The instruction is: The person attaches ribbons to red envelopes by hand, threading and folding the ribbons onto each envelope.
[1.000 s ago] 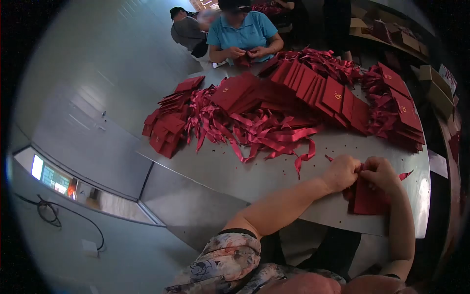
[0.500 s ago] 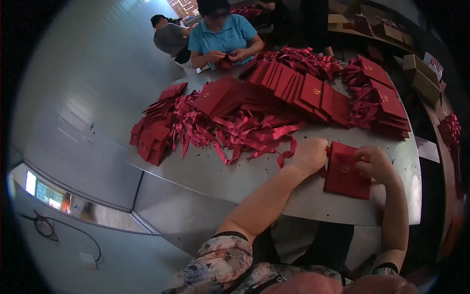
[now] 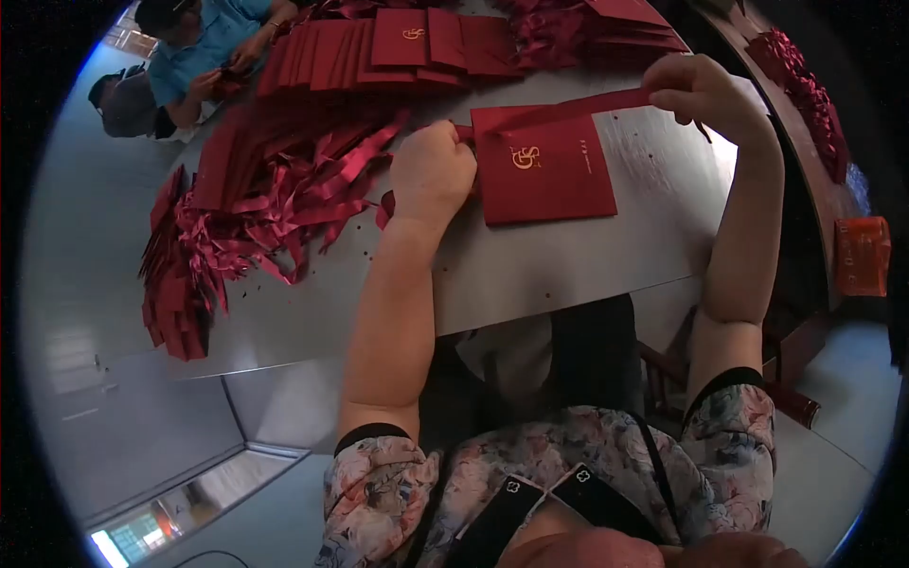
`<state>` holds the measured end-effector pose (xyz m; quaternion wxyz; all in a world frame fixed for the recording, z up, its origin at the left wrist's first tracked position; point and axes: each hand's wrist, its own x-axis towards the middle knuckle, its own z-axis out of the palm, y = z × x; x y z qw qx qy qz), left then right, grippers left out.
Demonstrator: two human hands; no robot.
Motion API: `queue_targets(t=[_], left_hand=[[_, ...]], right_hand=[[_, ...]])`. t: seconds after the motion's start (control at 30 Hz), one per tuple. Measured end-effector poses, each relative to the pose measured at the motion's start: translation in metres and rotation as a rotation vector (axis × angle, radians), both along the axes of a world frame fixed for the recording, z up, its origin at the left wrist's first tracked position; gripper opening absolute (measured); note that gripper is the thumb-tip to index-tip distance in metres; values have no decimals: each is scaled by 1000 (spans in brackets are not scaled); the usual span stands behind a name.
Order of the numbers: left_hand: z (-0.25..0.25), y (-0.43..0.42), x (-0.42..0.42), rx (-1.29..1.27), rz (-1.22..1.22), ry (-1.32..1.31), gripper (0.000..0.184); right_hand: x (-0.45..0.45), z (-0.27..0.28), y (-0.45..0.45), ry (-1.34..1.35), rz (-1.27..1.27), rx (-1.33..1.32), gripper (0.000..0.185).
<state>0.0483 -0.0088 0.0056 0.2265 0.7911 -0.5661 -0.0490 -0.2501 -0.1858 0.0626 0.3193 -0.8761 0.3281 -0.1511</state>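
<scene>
A flat red paper bag (image 3: pixel 547 189) with a gold logo lies on the table in front of me. My left hand (image 3: pixel 433 172) is closed at its left edge, with red ribbon showing on both sides of the fist. My right hand (image 3: pixel 703 99) pinches the other stretch of red ribbon (image 3: pixel 606 100), drawn taut across the top of the bag toward the right. A short ribbon end hangs below the right fingers.
Stacks of similar red bags (image 3: pixel 322 59) stand along the far side of the table (image 3: pixel 492 284). Loose ribbons (image 3: pixel 294 213) tangle at the left. Across the table, a person in a blue shirt (image 3: pixel 208 47) handles something red. An orange package (image 3: pixel 862 256) sits at far right.
My right hand has moved off the bag to the right, pulling ribbon out with it. My left hand stays at the bag's left edge. The camera view has turned and dropped.
</scene>
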Motion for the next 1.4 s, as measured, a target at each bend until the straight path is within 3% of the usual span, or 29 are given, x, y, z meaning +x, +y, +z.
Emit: queue_targets(t=[0.23, 0.3, 0.33, 0.43, 0.5, 0.57, 0.63, 0.7, 0.73, 0.8, 0.83, 0.9, 0.97, 1.07, 1.17, 1.2, 1.27, 1.3, 1.33, 1.4], left_hand=[[-3, -1, 6, -12, 12, -22, 17], [-2, -2, 5, 31, 47, -48, 17], [-2, -2, 6, 31, 48, -53, 17], [-2, -3, 7, 45, 69, -52, 18], [-1, -3, 7, 52, 106, -28, 21], [11, 0, 3, 95, 139, -42, 22], [12, 1, 7, 130, 171, -54, 24], [2, 3, 19, -233, 186, -19, 29], [6, 4, 21, -235, 185, -22, 29], [14, 8, 21, -207, 124, 102, 35], [20, 10, 17, -33, 135, 272, 37], [32, 12, 5, 233, 98, 493, 38], [32, 15, 1, 239, -28, 447, 32], [20, 13, 2, 82, -75, 594, 14], [5, 7, 7, -106, -88, 761, 10], [1, 5, 9, -114, -74, 830, 8], [14, 8, 6, -70, -16, 977, 8], [22, 9, 7, -39, 41, 1105, 8], [25, 11, 10, 5, 43, 1174, 11], [26, 9, 7, -17, 38, 1253, 13]], right_hand=[[-25, -5, -21, -44, -11, 72, 10], [-30, -5, -25, 212, -98, -11, 9], [-36, -8, -28, 207, -97, -12, 9], [-37, -6, -13, 76, -39, -93, 9], [-4, 20, 41, -484, 192, -338, 13], [-25, -3, 2, -397, 134, -261, 18], [-14, 24, 14, -557, 247, 324, 17], [-5, 19, 10, -574, 180, 323, 16], [2, 12, 6, -588, 111, 320, 15], [13, -6, 0, -616, -29, 319, 14], [18, -14, -2, -632, -94, 314, 13], [25, -24, -1, -664, 4, 223, 12], [34, -20, 9, -742, 8, 289, 11], [39, -28, 2, -831, 86, 379, 14], [36, -37, -5, -993, 157, 717, 14], [36, -29, 5, -982, 141, 724, 14], [49, 0, 30, -1326, -98, 938, 21], [42, -1, 25, -1231, 96, 841, 39], [41, -2, 18, -1230, 95, 839, 39], [40, -5, 9, -1207, 345, 765, 36]])
